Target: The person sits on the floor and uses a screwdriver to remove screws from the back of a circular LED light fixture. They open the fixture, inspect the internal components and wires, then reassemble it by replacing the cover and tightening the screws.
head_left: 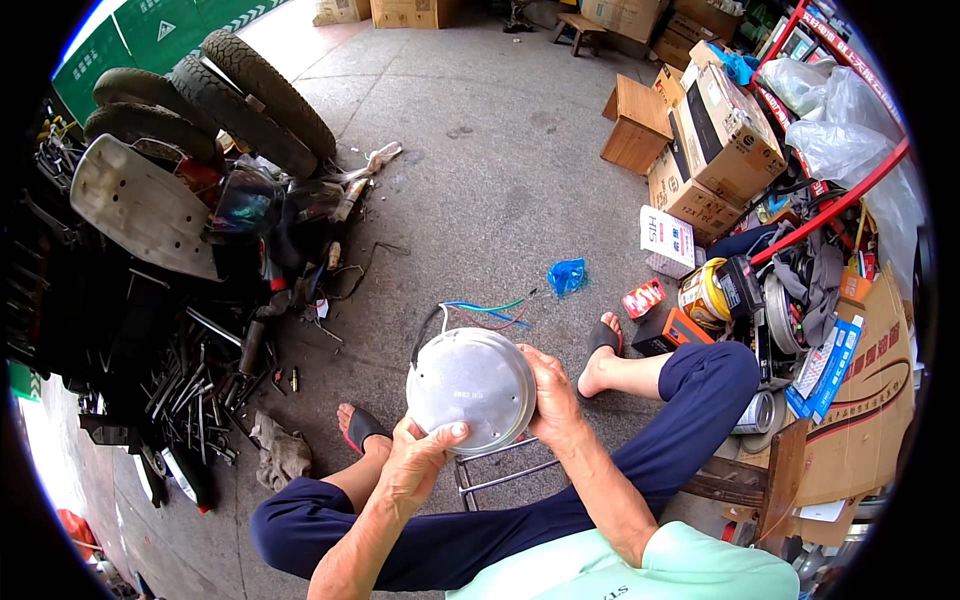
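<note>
- Left hand (413, 463): thumb laid flat on the lower edge of the round metal housing (468, 385); its other fingers are mostly hidden beneath, spread or together cannot be told.
- Right hand (553, 394): fingers bent against the housing's right rim, gripping it from the side; far fingertips not visible.
- Housing: silver disc, held between both hands above a metal-bar frame (512, 476), flat face toward the camera; small holes near its edge.
- Wires (487, 307): green, blue and reddish, fanning out beyond the housing's top edge; black cable (424, 333) curves at its upper left.
- Floor ahead, right of the wires: crumpled blue plastic (566, 277).
- Left: grey rag (281, 452), heap of hand tools (190, 392); farther up, tyres (268, 103).
- Right: red-and-white box (643, 298), yellow roll (704, 292); beyond, stacked cartons (728, 135).
</note>
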{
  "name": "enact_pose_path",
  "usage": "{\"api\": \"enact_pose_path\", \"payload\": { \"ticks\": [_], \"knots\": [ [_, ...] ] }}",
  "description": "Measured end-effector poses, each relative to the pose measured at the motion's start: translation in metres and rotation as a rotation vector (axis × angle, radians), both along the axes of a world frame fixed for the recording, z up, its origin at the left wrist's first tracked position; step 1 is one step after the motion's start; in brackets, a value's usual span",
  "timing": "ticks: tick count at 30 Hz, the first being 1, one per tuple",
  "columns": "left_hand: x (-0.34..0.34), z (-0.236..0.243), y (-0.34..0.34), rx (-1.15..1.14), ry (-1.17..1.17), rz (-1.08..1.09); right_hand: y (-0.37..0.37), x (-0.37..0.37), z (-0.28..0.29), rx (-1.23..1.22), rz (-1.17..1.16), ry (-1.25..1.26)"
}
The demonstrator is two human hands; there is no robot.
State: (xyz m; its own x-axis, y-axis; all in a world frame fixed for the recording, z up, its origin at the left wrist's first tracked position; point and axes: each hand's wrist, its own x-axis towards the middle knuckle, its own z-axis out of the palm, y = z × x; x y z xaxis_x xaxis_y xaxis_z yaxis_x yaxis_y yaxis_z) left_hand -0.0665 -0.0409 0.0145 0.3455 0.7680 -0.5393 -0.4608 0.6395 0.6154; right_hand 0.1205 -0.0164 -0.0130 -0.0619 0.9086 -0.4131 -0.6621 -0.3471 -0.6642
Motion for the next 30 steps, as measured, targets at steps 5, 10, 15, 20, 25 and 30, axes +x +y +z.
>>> {"api": "enact_pose_path", "payload": {
  "ticks": [5, 10, 15, 20, 25, 30],
  "knots": [
    [-0.003, -0.008, -0.002, 0.023, 0.065, -0.024, -0.001, -0.001, -0.005, -0.067, -0.004, -0.014],
    [0.000, -0.006, -0.002, -0.072, -0.025, 0.076, -0.001, 0.002, -0.014, -0.093, -0.005, -0.012],
    [0.000, -0.009, 0.001, -0.132, -0.092, 0.131, -0.002, 0.002, -0.012, -0.080, 0.020, -0.035],
    [0.000, -0.005, 0.000, -0.147, -0.025, 0.131, -0.002, 0.005, -0.016, -0.082, 0.027, -0.031],
    [-0.004, -0.017, -0.003, -0.149, -0.058, 0.135, -0.002, 0.007, -0.014, -0.093, 0.027, -0.022],
    [0.002, 0.000, 0.001, 0.035, -0.046, 0.100, -0.002, 0.013, -0.014, -0.081, 0.026, -0.081]
  ]
}}
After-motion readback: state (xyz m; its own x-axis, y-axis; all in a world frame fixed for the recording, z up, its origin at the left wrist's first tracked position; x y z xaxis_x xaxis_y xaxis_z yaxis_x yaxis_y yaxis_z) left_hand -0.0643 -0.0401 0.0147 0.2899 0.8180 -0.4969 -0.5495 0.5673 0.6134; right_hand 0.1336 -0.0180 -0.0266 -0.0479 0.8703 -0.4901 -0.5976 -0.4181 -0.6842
